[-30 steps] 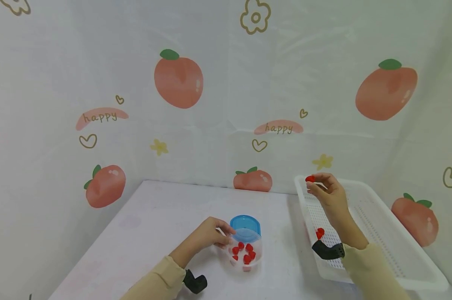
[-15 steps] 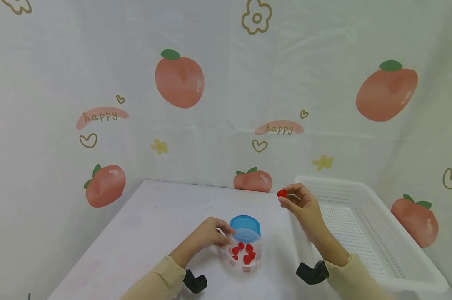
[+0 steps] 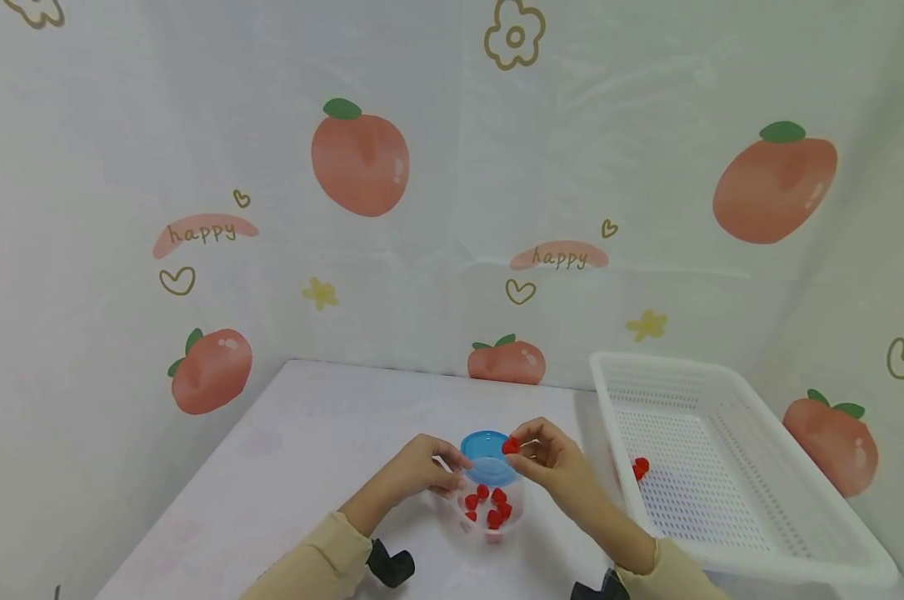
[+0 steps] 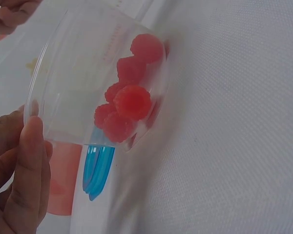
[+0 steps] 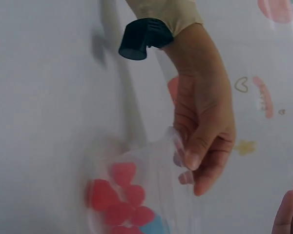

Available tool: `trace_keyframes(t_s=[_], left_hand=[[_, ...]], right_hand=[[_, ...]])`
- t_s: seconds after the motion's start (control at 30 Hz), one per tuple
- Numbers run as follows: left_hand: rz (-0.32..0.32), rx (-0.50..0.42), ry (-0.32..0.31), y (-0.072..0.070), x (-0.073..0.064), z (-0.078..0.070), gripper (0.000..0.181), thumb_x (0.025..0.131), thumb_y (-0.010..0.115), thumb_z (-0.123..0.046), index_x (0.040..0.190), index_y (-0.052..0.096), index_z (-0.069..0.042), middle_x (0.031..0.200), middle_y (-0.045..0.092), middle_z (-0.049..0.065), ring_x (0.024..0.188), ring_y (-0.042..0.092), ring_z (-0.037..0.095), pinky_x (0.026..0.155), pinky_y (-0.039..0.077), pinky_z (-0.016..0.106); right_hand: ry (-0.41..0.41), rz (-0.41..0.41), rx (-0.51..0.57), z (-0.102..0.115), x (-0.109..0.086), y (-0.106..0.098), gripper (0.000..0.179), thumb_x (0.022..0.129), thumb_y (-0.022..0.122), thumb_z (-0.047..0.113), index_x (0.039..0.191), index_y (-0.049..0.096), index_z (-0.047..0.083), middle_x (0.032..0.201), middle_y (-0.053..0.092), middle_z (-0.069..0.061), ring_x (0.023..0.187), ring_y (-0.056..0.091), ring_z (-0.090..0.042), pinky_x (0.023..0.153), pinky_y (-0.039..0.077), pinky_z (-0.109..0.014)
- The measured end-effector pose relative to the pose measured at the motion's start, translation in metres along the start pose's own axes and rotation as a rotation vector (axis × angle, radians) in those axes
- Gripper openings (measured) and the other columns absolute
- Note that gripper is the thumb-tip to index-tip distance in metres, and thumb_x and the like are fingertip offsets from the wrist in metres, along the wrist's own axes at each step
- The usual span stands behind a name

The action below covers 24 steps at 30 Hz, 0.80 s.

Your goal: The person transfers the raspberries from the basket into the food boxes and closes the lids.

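A clear plastic tub [image 4: 73,92] stands on the table with several red raspberries [image 4: 133,101] at its bottom. My left hand [image 3: 414,468] pinches the tub's rim at its left side, thumb and fingers on either side of the wall. Over the tub's far right edge, my right hand [image 3: 560,467] holds one raspberry [image 3: 510,446] between thumb and fingertips. Just behind the tub lies a blue lid [image 3: 481,442], partly seen through the clear wall. Only fingertips of the right hand [image 5: 285,214] show in the right wrist view, and its raspberry is out of that frame.
To the right stands a white perforated basket [image 3: 721,467], with a few more raspberries [image 3: 641,467] by its left wall. A white cloth with printed fruit [image 3: 362,162] hangs behind the white table [image 3: 287,450].
My right hand has carried the raspberry left and down, from above the basket to over the tub's far edge. The left hand stays at the rim.
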<state>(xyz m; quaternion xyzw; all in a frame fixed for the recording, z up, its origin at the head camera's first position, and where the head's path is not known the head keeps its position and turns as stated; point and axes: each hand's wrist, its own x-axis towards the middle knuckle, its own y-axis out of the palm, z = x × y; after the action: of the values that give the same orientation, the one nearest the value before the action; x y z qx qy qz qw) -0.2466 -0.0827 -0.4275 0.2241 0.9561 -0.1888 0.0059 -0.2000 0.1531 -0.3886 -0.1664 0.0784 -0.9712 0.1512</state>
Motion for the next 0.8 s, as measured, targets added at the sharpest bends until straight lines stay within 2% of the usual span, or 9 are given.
trace_keyframes(t_s=[0.2, 0.43, 0.6, 0.8], left_hand=[[-0.003, 0.009, -0.003, 0.000, -0.001, -0.001, 0.024, 0.081, 0.077, -0.007, 0.103, 0.072, 0.001, 0.083, 0.065, 0.004, 0.064, 0.062, 0.012, 0.064, 0.059, 0.029], [-0.009, -0.001, 0.004, 0.000, -0.002, -0.002, 0.024, 0.080, 0.077, -0.007, 0.103, 0.072, 0.002, 0.083, 0.066, 0.005, 0.064, 0.062, 0.012, 0.064, 0.060, 0.029], [-0.010, -0.009, 0.003, 0.001, -0.003, -0.003, 0.024, 0.080, 0.077, -0.007, 0.103, 0.072, 0.002, 0.083, 0.066, 0.004, 0.064, 0.062, 0.012, 0.064, 0.060, 0.029], [-0.006, -0.023, 0.002, 0.000, -0.004, -0.003, 0.024, 0.080, 0.077, -0.006, 0.103, 0.072, 0.003, 0.082, 0.065, 0.004, 0.065, 0.061, 0.012, 0.065, 0.060, 0.029]], right_hand=[[0.090, 0.085, 0.029, -0.015, -0.006, 0.009, 0.032, 0.090, 0.067, 0.009, 0.111, 0.050, -0.007, 0.102, 0.055, -0.009, 0.081, 0.062, -0.010, 0.076, 0.057, -0.022], [0.178, 0.099, 0.001, -0.027, -0.012, 0.015, 0.031, 0.088, 0.070, 0.009, 0.110, 0.053, -0.004, 0.103, 0.055, -0.014, 0.081, 0.062, -0.015, 0.074, 0.058, -0.026], [0.191, 0.100, -0.022, -0.031, -0.012, 0.016, 0.030, 0.087, 0.070, 0.008, 0.109, 0.054, -0.003, 0.102, 0.055, -0.015, 0.079, 0.061, -0.015, 0.073, 0.058, -0.025], [0.191, 0.137, -0.057, -0.035, -0.010, 0.015, 0.026, 0.087, 0.067, 0.003, 0.108, 0.054, -0.005, 0.098, 0.056, -0.017, 0.078, 0.056, -0.012, 0.068, 0.054, -0.017]])
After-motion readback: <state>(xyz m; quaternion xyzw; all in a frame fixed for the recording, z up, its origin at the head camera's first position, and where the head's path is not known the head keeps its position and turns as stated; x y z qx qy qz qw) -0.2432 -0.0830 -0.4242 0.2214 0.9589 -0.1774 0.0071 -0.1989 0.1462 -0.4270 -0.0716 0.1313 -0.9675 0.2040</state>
